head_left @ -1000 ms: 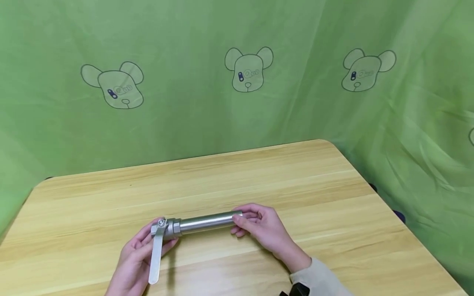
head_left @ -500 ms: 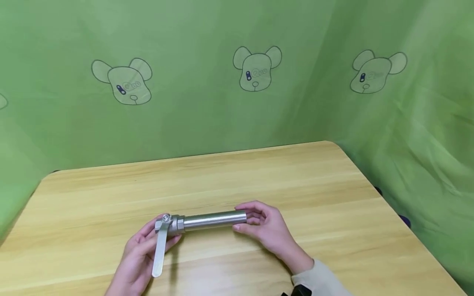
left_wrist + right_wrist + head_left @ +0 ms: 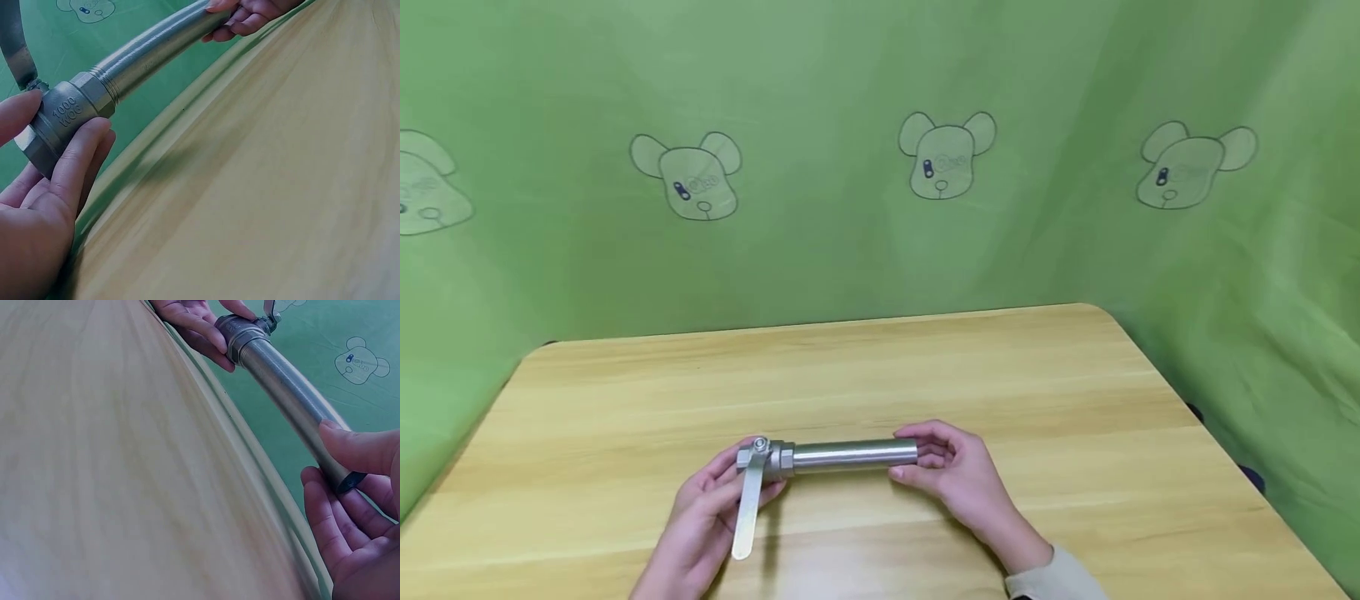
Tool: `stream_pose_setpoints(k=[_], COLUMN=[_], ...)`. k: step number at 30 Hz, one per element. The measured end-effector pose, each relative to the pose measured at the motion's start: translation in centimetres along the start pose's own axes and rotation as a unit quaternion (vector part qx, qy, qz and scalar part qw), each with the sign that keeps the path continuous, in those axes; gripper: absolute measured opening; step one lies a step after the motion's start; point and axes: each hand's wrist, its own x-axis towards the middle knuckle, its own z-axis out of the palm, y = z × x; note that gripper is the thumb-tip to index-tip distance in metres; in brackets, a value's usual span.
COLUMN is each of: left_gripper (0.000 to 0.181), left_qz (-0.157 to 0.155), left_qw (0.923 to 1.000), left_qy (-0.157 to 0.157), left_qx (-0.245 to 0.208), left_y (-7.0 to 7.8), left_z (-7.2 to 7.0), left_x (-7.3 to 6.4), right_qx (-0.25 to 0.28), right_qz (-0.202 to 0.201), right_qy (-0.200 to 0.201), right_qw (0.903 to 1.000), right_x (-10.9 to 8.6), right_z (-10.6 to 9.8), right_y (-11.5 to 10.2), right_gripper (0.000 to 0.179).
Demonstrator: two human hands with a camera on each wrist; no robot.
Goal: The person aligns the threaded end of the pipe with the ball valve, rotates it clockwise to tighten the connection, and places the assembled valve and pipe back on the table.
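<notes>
My left hand [image 3: 696,518] grips a steel ball valve [image 3: 773,459] whose flat lever handle [image 3: 748,512] points toward me. Raised lettering reading "1000 WOG" shows on the valve body [image 3: 65,115] in the left wrist view. A smooth metal pipe [image 3: 854,454] extends from the valve's hex end to the right, with some thread visible at the joint. The right hand [image 3: 973,487] holds the pipe's free end, thumb on one side and curled fingers on the other. In the right wrist view the open end of the pipe [image 3: 294,400] sits among the fingers. Both parts are held above the table.
A wood-grain table [image 3: 1075,392] with rounded far corners lies beneath the hands. Behind it and along its sides hangs a green curtain [image 3: 820,250] printed with bear heads. Dark objects [image 3: 1251,477] show past the table's right edge.
The head view has turned, so table, hands and valve appear further right. The right thumb has moved off the pipe's top toward its near side. The left hand's grip looks the same.
</notes>
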Motion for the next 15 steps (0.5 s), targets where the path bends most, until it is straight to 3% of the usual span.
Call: stream_pose_setpoints(k=[5,15], left_gripper=[0.036,0.037], left_qz=[-0.023,-0.02], left_qw=[0.9987,0.9981], left_qy=[0.042,0.058], left_qx=[0.017,0.008], left_y=[-0.03,0.36], left_z=[0.99,0.77], left_x=[0.29,0.18], right_qx=[0.005,-0.005], right_qz=[0.021,0.007], right_qy=[0.02,0.008], right_qw=[0.9996,0.9999], right_x=[-0.3,0.17], right_z=[-0.36,0.04], right_y=[0.07,0.08], right_gripper=[0.048,0.048])
